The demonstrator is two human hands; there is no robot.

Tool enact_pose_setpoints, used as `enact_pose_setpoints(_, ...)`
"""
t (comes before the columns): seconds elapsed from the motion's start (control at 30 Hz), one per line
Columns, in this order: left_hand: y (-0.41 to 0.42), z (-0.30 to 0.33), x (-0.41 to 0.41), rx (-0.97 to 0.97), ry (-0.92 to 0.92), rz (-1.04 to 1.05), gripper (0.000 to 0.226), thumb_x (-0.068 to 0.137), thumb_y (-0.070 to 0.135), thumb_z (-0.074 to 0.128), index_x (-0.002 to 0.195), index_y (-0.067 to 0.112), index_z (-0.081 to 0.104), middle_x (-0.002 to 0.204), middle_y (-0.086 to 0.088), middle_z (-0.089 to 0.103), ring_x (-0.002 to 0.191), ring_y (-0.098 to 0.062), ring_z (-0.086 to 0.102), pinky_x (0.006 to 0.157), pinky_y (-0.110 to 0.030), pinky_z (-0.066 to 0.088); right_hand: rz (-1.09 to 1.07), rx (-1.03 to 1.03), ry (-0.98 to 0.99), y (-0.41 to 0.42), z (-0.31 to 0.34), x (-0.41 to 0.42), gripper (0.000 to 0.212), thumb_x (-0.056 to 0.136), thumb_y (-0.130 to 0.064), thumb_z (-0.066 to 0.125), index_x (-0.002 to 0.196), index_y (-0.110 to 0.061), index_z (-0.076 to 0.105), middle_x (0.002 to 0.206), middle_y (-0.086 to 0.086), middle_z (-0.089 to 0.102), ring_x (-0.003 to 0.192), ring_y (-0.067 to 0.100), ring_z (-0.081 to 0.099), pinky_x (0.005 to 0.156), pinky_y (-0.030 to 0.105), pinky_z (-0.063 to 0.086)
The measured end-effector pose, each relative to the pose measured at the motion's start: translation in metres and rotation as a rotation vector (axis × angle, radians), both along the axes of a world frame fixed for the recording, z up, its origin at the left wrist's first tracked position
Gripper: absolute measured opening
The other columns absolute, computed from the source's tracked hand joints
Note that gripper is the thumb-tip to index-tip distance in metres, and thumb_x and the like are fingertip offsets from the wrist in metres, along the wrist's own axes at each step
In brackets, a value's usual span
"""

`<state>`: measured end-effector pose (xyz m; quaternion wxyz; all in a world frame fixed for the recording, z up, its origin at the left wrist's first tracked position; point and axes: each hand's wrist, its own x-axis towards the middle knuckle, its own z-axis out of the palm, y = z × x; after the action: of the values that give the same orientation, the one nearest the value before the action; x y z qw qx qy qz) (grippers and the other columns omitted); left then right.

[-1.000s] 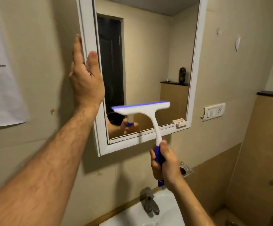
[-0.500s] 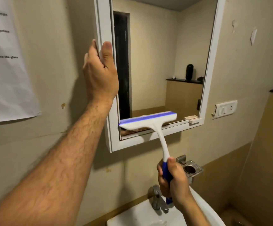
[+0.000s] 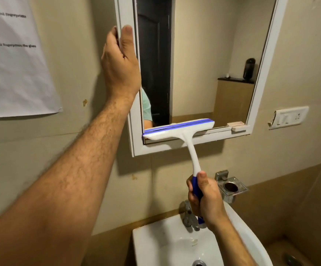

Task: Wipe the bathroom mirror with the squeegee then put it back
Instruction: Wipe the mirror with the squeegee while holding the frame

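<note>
The bathroom mirror [image 3: 203, 64] hangs in a white frame on the beige wall. A white squeegee [image 3: 177, 129] with a blue rubber blade lies across the bottom left of the glass, at the lower frame edge. My right hand [image 3: 205, 200] grips its blue handle below the mirror, above the tap. My left hand [image 3: 120, 62] holds the left side of the mirror frame, thumb on the front of the frame and fingers behind its edge.
A white sink [image 3: 175, 246] with a metal tap [image 3: 189, 215] sits below. A metal holder [image 3: 231, 187] is fixed to the wall right of my right hand. A switch plate [image 3: 290, 117] is right of the mirror, a paper sheet [image 3: 12, 64] on the left.
The squeegee has slid down the glass to the mirror's bottom edge, my right hand dropping with it. My left hand stays on the frame's left side.
</note>
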<state>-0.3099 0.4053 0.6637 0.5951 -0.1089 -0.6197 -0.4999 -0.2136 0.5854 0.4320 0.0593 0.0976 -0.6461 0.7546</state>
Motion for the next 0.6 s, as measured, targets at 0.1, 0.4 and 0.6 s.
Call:
enact_pose_setpoints(0.1,0.0,-0.002,-0.001,0.01,0.004,-0.016,0.035,0.1,0.033,0.038,0.098,0.006,0.061,0.079,0.012,0.06,0.068,0.008,0.053,0.062,-0.005,0.036,-0.01,0.022,-0.015,0.003,0.014,0.005,0.067,0.077,-0.078,0.043,0.067,-0.013,0.053,0.049,0.003,0.037,0.038,0.012,0.028,0.04,0.022,0.022)
enact_pose_setpoints(0.4,0.001,-0.002,-0.005,0.032,0.004,-0.031,0.026,0.099,0.035,0.037,0.085,0.019,0.053,0.069,0.014,0.057,0.06,0.004,0.051,0.061,-0.021,0.046,-0.02,0.005,-0.055,0.002,0.0,0.01,0.056,0.085,-0.065,0.036,0.063,-0.016,0.051,0.044,-0.001,0.038,0.034,0.01,0.028,0.04,0.023,0.018)
enact_pose_setpoints(0.6,-0.001,-0.003,-0.008,0.03,-0.011,0.018,0.033,0.1,0.035,0.037,0.084,0.012,0.054,0.064,0.018,0.047,0.06,0.009,0.045,0.063,-0.013,0.037,-0.011,-0.01,-0.005,0.007,0.02,0.013,0.06,0.089,-0.067,0.035,0.069,-0.014,0.054,0.049,0.003,0.038,0.039,0.013,0.028,0.043,0.028,0.02)
